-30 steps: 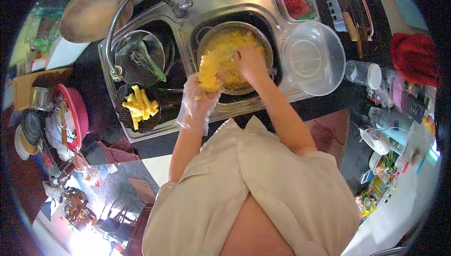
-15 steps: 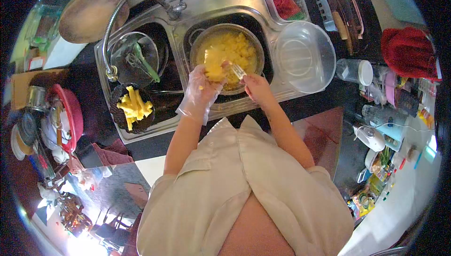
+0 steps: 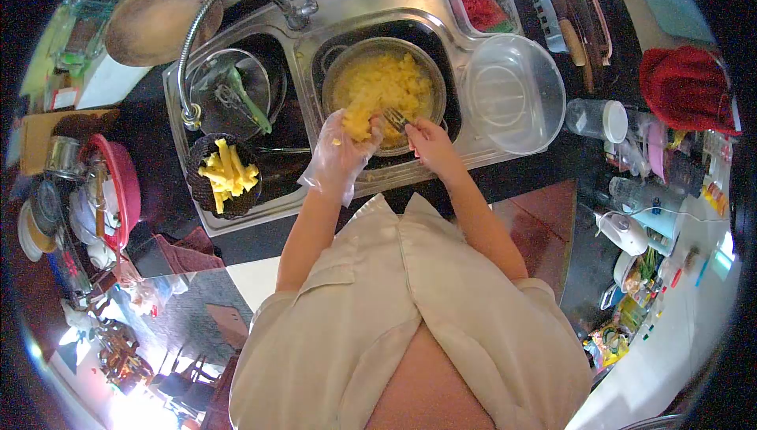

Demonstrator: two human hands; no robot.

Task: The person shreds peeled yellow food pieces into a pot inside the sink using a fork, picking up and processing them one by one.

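A metal pot [image 3: 438,75] with crumbled yellow food [image 3: 386,79] stands in the right sink basin. My left hand [image 3: 339,152], in a clear plastic glove, is closed around a yellow piece [image 3: 359,124] at the pot's near left edge. My right hand [image 3: 431,146] grips a metal fork [image 3: 396,119], its tines by that piece, over the near side of the pot. To the left, a dark woven basket [image 3: 206,195] holds long yellow pieces [image 3: 229,173].
A clear bowl [image 3: 206,87] with a green-handled whisk [image 3: 251,106] sits in the left basin below the curved faucet [image 3: 197,31]. Right of the pot are a clear tub [image 3: 509,99] and a box with red contents [image 3: 482,5]. A pink basin [image 3: 126,193] is at far left.
My right hand has drawn back from inside the pot toward its near edge, and the fork now shows, turned toward the piece in my left hand. The camera view has shifted slightly.
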